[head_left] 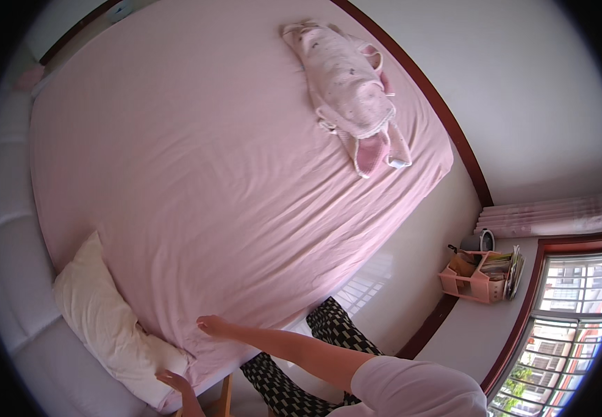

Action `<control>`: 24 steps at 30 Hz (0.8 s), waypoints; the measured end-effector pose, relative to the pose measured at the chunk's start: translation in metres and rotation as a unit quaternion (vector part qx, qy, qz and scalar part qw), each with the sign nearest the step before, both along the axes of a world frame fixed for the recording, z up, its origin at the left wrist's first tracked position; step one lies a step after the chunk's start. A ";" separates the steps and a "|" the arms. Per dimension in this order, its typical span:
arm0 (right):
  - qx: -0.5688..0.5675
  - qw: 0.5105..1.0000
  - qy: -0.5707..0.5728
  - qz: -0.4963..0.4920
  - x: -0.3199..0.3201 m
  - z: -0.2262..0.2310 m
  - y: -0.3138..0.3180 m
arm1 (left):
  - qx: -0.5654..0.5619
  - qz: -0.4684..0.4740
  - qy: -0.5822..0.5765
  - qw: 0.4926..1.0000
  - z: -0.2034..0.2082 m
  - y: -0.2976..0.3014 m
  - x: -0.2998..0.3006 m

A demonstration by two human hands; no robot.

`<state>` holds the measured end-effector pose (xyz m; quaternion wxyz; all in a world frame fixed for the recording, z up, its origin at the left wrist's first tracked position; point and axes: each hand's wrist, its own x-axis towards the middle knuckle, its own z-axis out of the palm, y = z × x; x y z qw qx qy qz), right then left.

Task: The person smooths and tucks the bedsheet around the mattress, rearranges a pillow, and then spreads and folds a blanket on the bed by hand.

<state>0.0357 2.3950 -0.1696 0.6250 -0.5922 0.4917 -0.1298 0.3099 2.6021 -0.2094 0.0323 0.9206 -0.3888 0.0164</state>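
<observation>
A pink fitted sheet (162,160) covers the wide bed, with creases running toward its near right edge. My right hand (212,326) is over the sheet near the bed's front edge, its fingers loosely stretched and nothing visible in them. At the lower left, my left hand (170,379) is at the near end of a cream pillow (99,306), fingers apart; whether it touches the pillow is unclear. The pillow lies slantwise along the headboard side. Across the bed, a bundled pale pink blanket (349,80) with a small pattern lies by the far right edge.
A grey padded headboard (9,264) runs down the left. On the right, a pink basket (478,278) holding papers stands near the barred window (572,313) and a pink curtain (547,217). A wooden chair or stool part (226,396) shows below my hands.
</observation>
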 end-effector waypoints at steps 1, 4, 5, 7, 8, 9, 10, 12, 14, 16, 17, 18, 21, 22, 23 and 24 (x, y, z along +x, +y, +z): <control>-0.009 0.999 0.017 -0.040 -0.061 -0.019 -0.013 | -0.029 0.037 0.088 0.995 -0.011 -0.018 -0.061; -0.043 0.981 0.093 -0.163 -0.207 -0.019 -0.079 | -0.013 0.025 0.173 0.985 -0.022 -0.074 -0.171; -0.033 0.968 0.134 -0.211 -0.264 -0.019 -0.104 | -0.004 0.031 0.296 0.955 -0.027 -0.093 -0.225; 0.003 0.937 0.193 -0.290 -0.337 0.003 -0.163 | 0.121 -0.049 0.420 0.898 -0.023 -0.144 -0.271; -0.065 0.921 0.159 -0.349 -0.379 0.009 -0.187 | 0.058 -0.304 0.357 0.881 -0.021 -0.168 -0.305; -0.122 0.893 0.183 -0.392 -0.417 0.016 -0.210 | 0.015 -0.157 0.497 0.853 -0.017 -0.191 -0.358; -0.165 0.866 0.206 -0.424 -0.490 0.009 -0.230 | 0.067 -0.184 0.565 0.801 -0.003 -0.226 -0.431; -0.257 0.793 0.235 -0.499 -0.553 0.023 -0.286 | 0.058 -0.194 0.614 0.763 0.001 -0.260 -0.483; -0.252 0.786 0.244 -0.509 -0.611 0.026 -0.320 | 0.070 -0.212 0.620 0.752 0.038 -0.285 -0.543; -0.299 0.755 0.261 -0.521 -0.626 0.028 -0.356 | 0.063 -0.175 0.629 0.755 0.046 -0.292 -0.557; -0.269 0.755 0.260 -0.539 -0.649 0.020 -0.370 | 0.068 -0.177 0.628 0.755 0.047 -0.295 -0.576; -0.240 0.753 0.261 -0.555 -0.673 0.011 -0.381 | 0.060 -0.164 0.656 0.734 0.049 -0.296 -0.596; -0.138 0.762 0.189 -0.604 -0.700 -0.009 -0.414 | 0.060 -0.135 0.677 0.721 0.051 -0.294 -0.615; -0.137 0.745 0.158 -0.633 -0.725 -0.015 -0.422 | 0.063 -0.134 0.692 0.707 0.049 -0.296 -0.631; -0.094 0.731 0.028 -0.675 -0.717 -0.019 -0.427 | 0.060 -0.128 0.681 0.718 0.049 -0.296 -0.627; -0.055 0.699 -0.100 -0.706 -0.719 -0.020 -0.435 | 0.059 -0.122 0.676 0.725 0.046 -0.295 -0.623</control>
